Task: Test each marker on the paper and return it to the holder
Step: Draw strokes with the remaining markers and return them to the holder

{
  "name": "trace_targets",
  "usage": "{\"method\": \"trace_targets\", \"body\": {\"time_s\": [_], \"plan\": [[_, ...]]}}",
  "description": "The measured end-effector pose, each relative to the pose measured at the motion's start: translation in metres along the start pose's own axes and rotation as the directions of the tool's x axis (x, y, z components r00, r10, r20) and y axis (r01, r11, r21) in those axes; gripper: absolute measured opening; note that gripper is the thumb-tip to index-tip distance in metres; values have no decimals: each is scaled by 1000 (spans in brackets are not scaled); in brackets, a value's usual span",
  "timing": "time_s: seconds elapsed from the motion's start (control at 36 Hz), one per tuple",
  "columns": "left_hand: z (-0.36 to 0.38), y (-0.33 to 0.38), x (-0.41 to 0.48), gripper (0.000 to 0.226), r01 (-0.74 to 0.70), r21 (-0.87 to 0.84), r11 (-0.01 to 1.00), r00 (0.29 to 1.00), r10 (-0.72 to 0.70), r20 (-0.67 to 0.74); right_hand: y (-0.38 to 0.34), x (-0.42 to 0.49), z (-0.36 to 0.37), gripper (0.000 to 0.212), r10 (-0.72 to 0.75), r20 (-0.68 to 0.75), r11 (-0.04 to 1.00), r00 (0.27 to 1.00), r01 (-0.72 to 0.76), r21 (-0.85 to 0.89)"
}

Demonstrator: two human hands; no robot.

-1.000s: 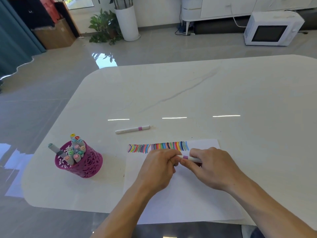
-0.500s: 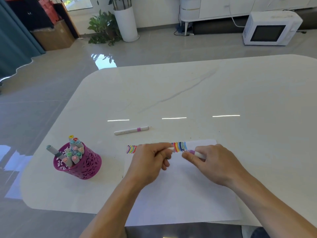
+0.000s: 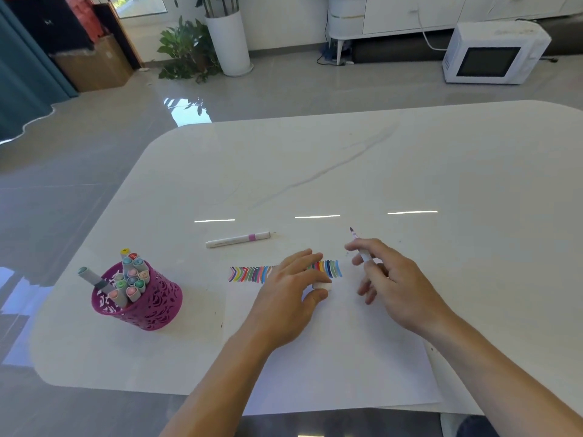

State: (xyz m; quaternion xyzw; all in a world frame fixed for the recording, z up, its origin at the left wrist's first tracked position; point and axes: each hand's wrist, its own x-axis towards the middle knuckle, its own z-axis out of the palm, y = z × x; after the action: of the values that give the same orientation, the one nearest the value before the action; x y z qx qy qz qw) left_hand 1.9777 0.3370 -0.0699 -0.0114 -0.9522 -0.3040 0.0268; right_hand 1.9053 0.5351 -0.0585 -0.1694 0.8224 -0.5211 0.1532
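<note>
Head view shows the right hand (image 3: 391,279) pinching an uncapped marker (image 3: 359,244), tip raised beyond the paper (image 3: 331,357); the left hand (image 3: 293,294) pinches its white cap (image 3: 322,286) on the sheet. Testing seems at hand: next, bring the tip down beside the stripe row (image 3: 284,272). One loose marker (image 3: 238,239) lies beyond the paper; one holder (image 3: 142,304) left of it holds roughly a dozen.

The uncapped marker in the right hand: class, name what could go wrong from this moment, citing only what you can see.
1. The uncapped white marker in the right hand has its tip over the bare white marble table, beyond the white paper sheet; a slip could stain the table.
2. The left hand pinches the small white cap loosely; it might drop and roll.
</note>
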Motion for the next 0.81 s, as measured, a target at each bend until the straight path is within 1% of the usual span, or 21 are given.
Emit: {"method": "trace_targets", "body": {"time_s": [0.08, 0.14, 0.19, 0.25, 0.33, 0.42, 0.44, 0.5, 0.53, 0.64, 0.81], "plan": [[5, 1, 1, 18, -50, 11, 999, 999, 50, 23, 0, 0, 0, 49, 18, -4, 995, 1000, -18, 99], [8, 1, 1, 17, -64, 11, 998, 997, 64, 33, 2, 0, -1, 46, -1, -6, 996, 1000, 2, 94], [9, 1, 0, 17, -70, 18, 997, 997, 70, 42, 6, 1, -1, 37, -16, 3, 999, 1000, 16, 45], [9, 1, -1, 18, -68, 24, 997, 996, 67, 52, 10, 2, 1, 26, -7, 8, 999, 1000, 7, 31], [8, 0, -2, 18, -69, 22, 997, 996, 67, 59, 8, 3, 6, 11, 41, -14, 992, 999, -39, 122], [7, 0, -2, 18, -87, 36, 996, 994, 84, 66, 9, 2, 9, 24, 92, -28, 967, 995, -83, 240], [7, 0, -2, 18, -94, 42, 995, 994, 91, 67, 11, 2, 10, 23, 94, -39, 962, 995, -81, 259], [7, -1, -2, 17, -103, 42, 994, 993, 100, 60, 13, 1, 12, 13, 92, -66, 955, 994, -69, 289], [6, -1, -2, 16, -106, 44, 993, 993, 103, 56, 14, 1, 13, 6, 97, -80, 954, 992, -70, 292], [8, -3, -2, 16, -126, 56, 990, 991, 123, 49, 17, 2, 15, 12, 122, -124, 961, 985, -86, 263], [11, -6, -2, 16, -129, 51, 990, 991, 127, 52, 20, 3, 18, 14, 120, -131, 972, 984, -90, 216]]}}
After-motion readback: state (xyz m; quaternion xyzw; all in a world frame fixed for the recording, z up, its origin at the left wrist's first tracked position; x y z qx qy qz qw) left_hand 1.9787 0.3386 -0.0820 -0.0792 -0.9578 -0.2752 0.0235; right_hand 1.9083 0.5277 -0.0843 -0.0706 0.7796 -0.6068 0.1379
